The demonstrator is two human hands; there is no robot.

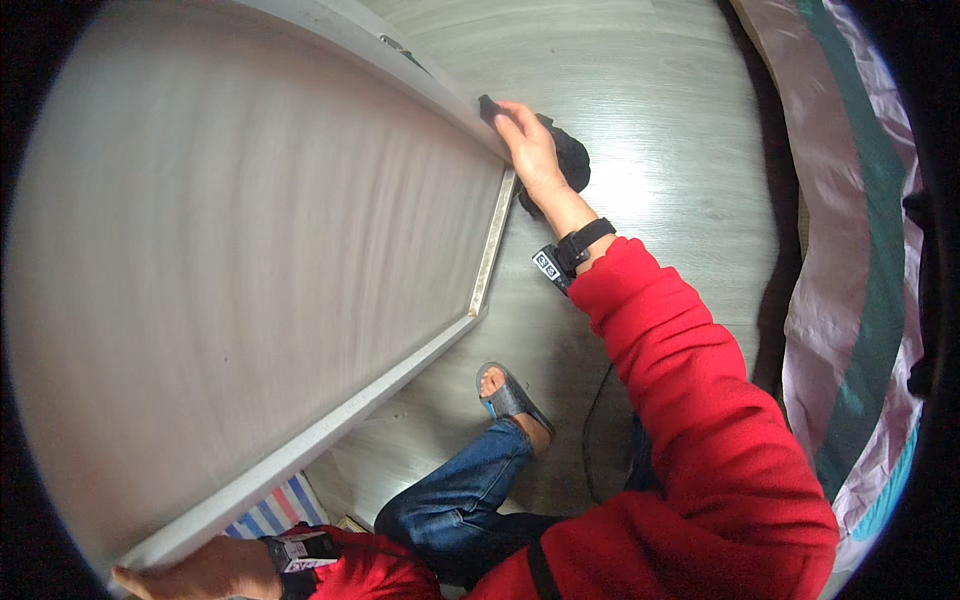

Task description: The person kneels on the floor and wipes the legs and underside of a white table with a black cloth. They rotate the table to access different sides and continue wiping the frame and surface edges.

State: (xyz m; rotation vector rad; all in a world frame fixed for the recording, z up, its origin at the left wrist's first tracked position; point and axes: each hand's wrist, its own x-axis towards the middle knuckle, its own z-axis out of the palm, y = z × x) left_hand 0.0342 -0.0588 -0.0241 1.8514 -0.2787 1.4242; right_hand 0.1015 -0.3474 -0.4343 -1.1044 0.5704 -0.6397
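Observation:
A large pale panel (250, 270) with a raised light rim fills the left side, tilted before me. At its near left corner my left hand (205, 572) is closed over the rim; most of its fingers are hidden or cut off by the picture's edge. My right arm reaches far forward to the panel's right edge. There my right hand (525, 140) is closed on a soft black cloth-like thing (570, 160), which shows on both sides of the fingers. Its exact kind is unclear. Both wrists wear black straps with small tags.
A bed or cover with pink and dark green fabric (860, 200) runs along the right. My foot in a grey slipper (512, 398) stands on the grey plank floor (640, 60). A thin dark cable (588, 440) and a striped bag-like thing (275, 510) lie close by.

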